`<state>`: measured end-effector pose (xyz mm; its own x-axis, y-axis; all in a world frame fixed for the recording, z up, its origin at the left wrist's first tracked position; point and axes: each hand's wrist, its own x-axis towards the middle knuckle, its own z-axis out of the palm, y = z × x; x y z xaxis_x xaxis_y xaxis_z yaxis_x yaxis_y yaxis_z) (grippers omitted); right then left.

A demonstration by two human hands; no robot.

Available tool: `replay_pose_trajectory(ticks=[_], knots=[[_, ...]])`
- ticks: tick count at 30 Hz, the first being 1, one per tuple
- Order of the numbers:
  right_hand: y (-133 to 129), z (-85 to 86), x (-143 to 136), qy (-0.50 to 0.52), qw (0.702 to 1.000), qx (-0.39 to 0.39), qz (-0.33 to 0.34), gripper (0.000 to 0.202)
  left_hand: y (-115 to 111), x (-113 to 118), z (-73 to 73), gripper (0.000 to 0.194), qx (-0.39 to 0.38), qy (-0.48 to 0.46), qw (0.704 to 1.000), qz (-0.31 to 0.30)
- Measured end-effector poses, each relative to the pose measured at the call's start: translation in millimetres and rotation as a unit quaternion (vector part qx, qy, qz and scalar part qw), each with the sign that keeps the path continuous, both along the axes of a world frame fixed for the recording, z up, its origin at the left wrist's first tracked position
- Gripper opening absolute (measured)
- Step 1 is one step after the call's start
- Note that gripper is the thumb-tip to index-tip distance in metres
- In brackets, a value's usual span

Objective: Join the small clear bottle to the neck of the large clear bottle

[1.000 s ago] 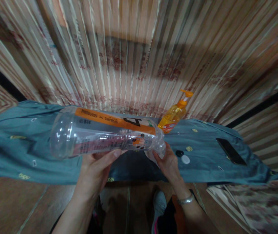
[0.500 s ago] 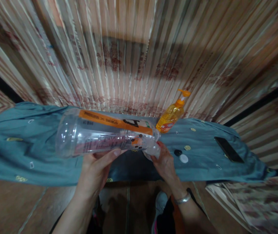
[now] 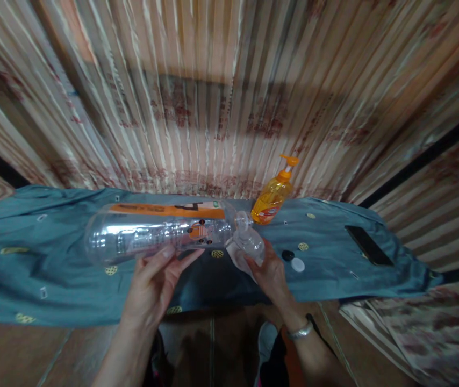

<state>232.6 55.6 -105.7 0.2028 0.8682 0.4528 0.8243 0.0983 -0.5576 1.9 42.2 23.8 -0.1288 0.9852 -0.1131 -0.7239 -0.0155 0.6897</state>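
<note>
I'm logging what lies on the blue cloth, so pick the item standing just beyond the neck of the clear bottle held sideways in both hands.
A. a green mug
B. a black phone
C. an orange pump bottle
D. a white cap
C: the orange pump bottle stands upright on the blue cloth just past the clear bottle neck.

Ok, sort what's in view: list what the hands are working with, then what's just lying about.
In hand:
- bottle, clear, lying sideways, held by the left hand
- small clear piece at the bottle's mouth, held by the right hand

Lying about:
- soap dispenser, upright on the cloth
- black cap
- white cap
- phone
</note>
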Motion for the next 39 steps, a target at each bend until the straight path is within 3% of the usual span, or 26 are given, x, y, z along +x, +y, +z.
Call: replay_pose_trajectory(ticks=[12, 31, 39], knots=[[-2.4, 18.8, -10.5, 0.061, 0.997, -0.049, -0.005, 0.052, 0.6, -10.7, 0.9, 0.012, -0.029, 0.002, 0.999, 0.019], [-3.5, 19.2, -9.9, 0.063, 0.997, -0.043, -0.006, 0.05, 7.6, -4.0, 1.2, 0.027, -0.033, 0.008, 0.998, 0.048], [-4.3, 21.1, -9.7, 0.057, 0.998, -0.035, -0.006, 0.051, 6.9, 0.1, 2.7, 0.023, 0.007, 0.035, 0.999, 0.04]])
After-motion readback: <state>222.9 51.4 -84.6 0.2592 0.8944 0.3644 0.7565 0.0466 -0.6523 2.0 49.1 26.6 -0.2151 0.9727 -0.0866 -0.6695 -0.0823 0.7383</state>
